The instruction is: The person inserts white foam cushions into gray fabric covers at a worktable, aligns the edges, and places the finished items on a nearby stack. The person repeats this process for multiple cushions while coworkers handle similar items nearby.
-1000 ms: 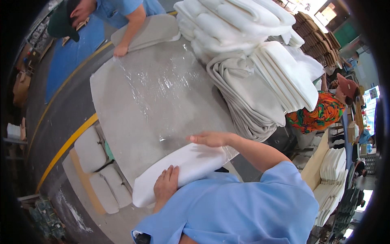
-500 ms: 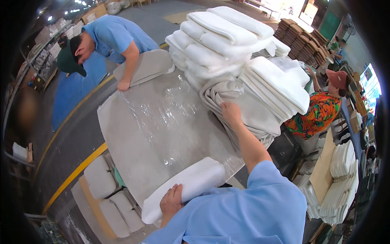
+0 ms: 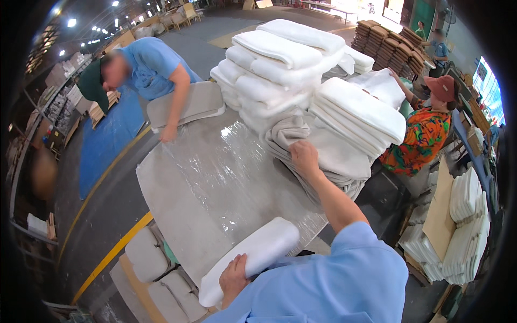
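Observation:
My left hand [image 3: 234, 276] is closed on a thick white pad [image 3: 262, 247], which rests at the near edge of the table against my shirt. My right hand [image 3: 305, 156] reaches ahead, its fingers curled into the folds of a grey fabric cover [image 3: 289, 129]. That cover lies on a pile of similar grey covers [image 3: 342, 146] on the table's right side. The fingertips of my right hand are partly hidden in the cloth. Between my hands and the far side spreads the tabletop [image 3: 215, 167], covered in shiny clear plastic.
Tall stacks of folded white pads [image 3: 280, 70] and white sheets [image 3: 358, 110] stand beyond my right hand. Across the table, a co-worker [image 3: 156, 70] in blue leans over grey pads [image 3: 191, 102]. Another person [image 3: 417, 134] works at right. Grey cushions [image 3: 145, 253] lie below the table's left edge.
The view has tilted up a little, while both my hands keep their hold. My right hand has shifted slightly on the grey cover. The person at right now lifts a white sheet.

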Motion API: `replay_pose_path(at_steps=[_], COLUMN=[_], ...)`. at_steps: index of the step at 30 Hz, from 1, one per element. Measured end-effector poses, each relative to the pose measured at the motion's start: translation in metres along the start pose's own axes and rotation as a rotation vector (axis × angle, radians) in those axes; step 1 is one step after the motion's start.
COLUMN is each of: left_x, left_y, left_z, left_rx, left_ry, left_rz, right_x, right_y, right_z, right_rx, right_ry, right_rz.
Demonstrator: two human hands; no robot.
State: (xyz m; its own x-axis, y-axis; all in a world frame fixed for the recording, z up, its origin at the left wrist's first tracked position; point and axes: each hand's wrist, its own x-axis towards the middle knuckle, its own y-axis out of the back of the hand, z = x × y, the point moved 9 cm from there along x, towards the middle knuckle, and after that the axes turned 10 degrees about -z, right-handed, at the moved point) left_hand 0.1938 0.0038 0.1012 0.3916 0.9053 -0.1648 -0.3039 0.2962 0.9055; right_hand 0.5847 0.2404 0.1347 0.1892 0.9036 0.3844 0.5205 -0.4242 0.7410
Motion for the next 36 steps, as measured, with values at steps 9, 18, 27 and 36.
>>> replay_pose_path(at_steps=[9,18,27,36], left_x=[0.007,0.076,0.129,0.051], left_y=[0.005,0.058,0.092,0.220], left_z=[-0.022,-0.043,-0.049,-0.055], left_rx=[-0.694,-0.561,-0.803,-1.108], left_ry=[0.062,0.080,-0.148,-0.267], left_rz=[-0.490,-0.111,-0.257,0.290], right_x=[-0.147,-0.168,-0.091,-0.022], right_y=[-0.001,0.026,0.095,0.008], right_z=[-0.156,-0.209,-0.243,-0.167], right_rx=[0.228,0.432,0.595,1.321], right_ry=[0.532,0.735,0.749,0.047], right_rz=[-0.265,-0.426,-0.166,-0.423])
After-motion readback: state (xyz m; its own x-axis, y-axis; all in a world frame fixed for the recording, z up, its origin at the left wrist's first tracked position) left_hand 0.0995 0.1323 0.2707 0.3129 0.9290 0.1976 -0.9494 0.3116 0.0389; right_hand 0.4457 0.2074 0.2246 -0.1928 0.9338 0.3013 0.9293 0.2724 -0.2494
